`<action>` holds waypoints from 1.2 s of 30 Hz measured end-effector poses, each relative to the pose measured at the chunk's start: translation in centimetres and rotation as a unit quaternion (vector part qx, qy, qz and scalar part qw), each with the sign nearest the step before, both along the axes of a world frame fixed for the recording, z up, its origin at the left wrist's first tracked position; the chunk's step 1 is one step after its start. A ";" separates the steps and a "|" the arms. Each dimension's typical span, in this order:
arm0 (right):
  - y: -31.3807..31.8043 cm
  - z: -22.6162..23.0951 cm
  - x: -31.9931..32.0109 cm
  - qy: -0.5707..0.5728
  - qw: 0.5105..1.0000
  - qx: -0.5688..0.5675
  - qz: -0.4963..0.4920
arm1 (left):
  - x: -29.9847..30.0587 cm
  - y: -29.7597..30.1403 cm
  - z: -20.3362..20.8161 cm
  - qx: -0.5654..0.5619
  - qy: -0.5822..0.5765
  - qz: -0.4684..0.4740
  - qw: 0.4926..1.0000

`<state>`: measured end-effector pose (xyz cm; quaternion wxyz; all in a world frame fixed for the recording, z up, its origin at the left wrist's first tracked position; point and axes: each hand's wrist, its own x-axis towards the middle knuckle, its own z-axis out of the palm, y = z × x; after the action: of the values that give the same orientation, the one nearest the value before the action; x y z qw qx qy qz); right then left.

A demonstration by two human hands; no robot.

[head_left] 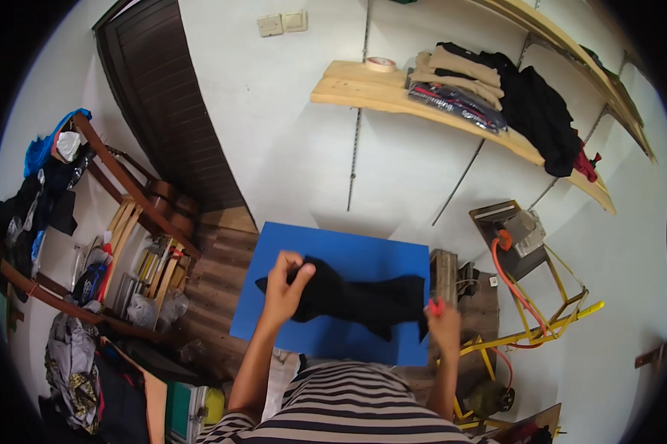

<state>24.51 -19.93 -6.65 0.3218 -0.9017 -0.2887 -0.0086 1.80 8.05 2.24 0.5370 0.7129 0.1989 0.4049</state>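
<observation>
While the left hand (283, 287) pinches the cloth (337, 297), likely to steady it over the table (378, 250), the right hand (444, 326) grasps a small red object (437, 305).

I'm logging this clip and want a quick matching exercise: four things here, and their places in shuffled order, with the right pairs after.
Things
1. Black cloth pinched by the left hand
2. Small red object
3. Tape roll
4. Orange hose

Places
A. On the wooden wall shelf
B. By the yellow metal frame
C. Over the blue tabletop
D. In the right hand

Pairs: 1-C, 2-D, 3-A, 4-B
</observation>
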 end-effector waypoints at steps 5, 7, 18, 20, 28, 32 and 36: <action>2.2 3.3 -6.4 0.361 0.896 0.238 0.105 | 1.3 -4.5 -1.3 0.073 0.038 -0.129 0.988; 3.7 4.6 -8.2 0.397 0.856 0.282 0.174 | 2.1 -6.5 -1.3 0.114 0.031 -0.154 0.981; 4.3 3.9 -9.3 0.332 0.850 0.364 0.187 | 1.6 -10.0 -0.9 0.157 0.174 -0.148 0.961; 4.5 3.7 -9.5 0.329 0.850 0.362 0.195 | 1.0 -10.4 -1.7 0.100 0.243 -0.092 0.960; 7.4 5.5 -9.5 0.247 0.890 0.247 0.294 | 0.1 -8.6 -5.0 -0.214 0.082 -0.111 0.967; 8.3 7.0 -8.5 0.463 0.813 0.224 0.273 | 0.4 -6.8 -3.4 -0.073 0.100 -0.083 0.989; 8.8 7.7 -7.1 0.473 0.806 0.228 0.274 | 1.0 -5.6 -1.6 0.067 0.078 -0.130 0.986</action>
<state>17.42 -11.12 1.08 0.6034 -0.5782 -0.3256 0.4421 2.77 2.49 0.68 0.5190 0.7962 0.1184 0.2876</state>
